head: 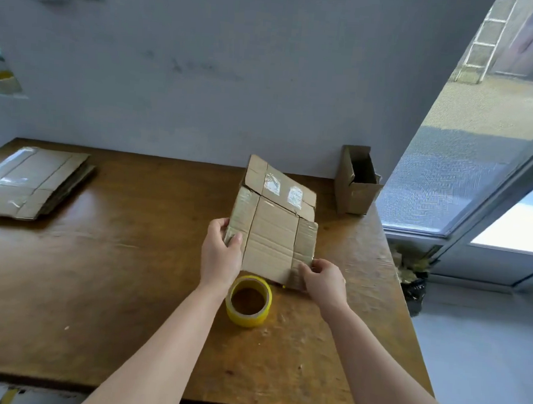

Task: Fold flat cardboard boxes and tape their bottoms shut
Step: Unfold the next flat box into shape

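A flat brown cardboard box (272, 233) with old tape patches is held tilted above the wooden table (129, 287). My left hand (220, 252) grips its left edge, thumb on the front face. At the lower right corner my right hand (324, 280) pinches the card. A yellow roll of tape (248, 300) lies flat on the table just below the box, between my wrists.
A stack of flat cardboard boxes (29, 181) lies at the table's far left. A folded, open box (357, 182) stands at the far right corner against the wall. Another tape roll (2, 81) sits on a ledge at left. A glass door (480, 152) is on the right.
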The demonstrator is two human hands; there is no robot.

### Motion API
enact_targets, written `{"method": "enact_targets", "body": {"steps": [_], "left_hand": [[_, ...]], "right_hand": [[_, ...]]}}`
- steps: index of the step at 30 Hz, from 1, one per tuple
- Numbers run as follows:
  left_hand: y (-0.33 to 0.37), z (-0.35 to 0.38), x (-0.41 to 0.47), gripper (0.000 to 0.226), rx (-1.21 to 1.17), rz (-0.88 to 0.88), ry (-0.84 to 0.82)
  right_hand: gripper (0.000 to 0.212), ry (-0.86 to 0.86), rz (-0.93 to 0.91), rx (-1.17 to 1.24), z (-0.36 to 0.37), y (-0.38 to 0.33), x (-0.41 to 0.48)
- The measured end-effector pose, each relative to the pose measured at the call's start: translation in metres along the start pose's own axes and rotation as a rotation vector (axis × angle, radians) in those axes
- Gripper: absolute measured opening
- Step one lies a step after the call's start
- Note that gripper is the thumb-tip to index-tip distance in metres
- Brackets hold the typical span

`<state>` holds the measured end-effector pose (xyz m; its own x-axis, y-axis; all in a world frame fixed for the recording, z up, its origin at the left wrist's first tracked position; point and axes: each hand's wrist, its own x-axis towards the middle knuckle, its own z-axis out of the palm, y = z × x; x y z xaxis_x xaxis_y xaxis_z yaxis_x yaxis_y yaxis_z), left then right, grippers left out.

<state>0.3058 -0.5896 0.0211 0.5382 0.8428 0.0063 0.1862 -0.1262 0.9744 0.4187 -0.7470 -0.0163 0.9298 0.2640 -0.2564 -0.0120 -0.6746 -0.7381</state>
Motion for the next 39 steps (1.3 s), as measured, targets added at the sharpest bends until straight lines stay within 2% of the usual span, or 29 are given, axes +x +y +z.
{"method": "enact_targets", "body": {"steps": [5,15,18,23,27,29,31,34,39], "left_hand": [[0.013,0.029,0.021,0.022,0.218,0.186,-0.062],[0.02,0.066,0.059,0.029,0.594,0.571,-0.264],[0.019,0.072,0.063,0.031,0.629,0.605,-0.33],[0.015,0.083,0.069,0.03,0.656,0.49,-0.411],[0.027,0.094,0.07,0.046,0.544,0.191,-0.463],[0.03,0.099,0.072,0.026,0.544,0.031,-0.446],[0.031,0.101,0.074,0.013,0.624,-0.043,-0.379],[0.034,0.104,0.074,0.022,0.655,-0.086,-0.22],[0.036,0.111,0.078,0.021,0.616,-0.129,0.041]], "right_hand": [[0.049,-0.021,-0.019,-0.018,-0.019,-0.003,0.03],[0.1,0.109,-0.17,0.337,-0.052,-0.057,0.096],[0.104,0.134,-0.172,0.339,-0.054,-0.058,0.111],[0.089,0.057,-0.088,0.37,-0.06,-0.043,0.126],[0.072,-0.013,-0.069,0.394,-0.07,-0.039,0.128],[0.066,-0.06,-0.06,0.405,-0.074,-0.037,0.129],[0.062,-0.103,-0.078,0.395,-0.078,-0.036,0.13],[0.058,-0.125,-0.16,0.321,-0.081,-0.036,0.13],[0.057,-0.061,-0.372,-0.077,-0.08,-0.037,0.128]]}}
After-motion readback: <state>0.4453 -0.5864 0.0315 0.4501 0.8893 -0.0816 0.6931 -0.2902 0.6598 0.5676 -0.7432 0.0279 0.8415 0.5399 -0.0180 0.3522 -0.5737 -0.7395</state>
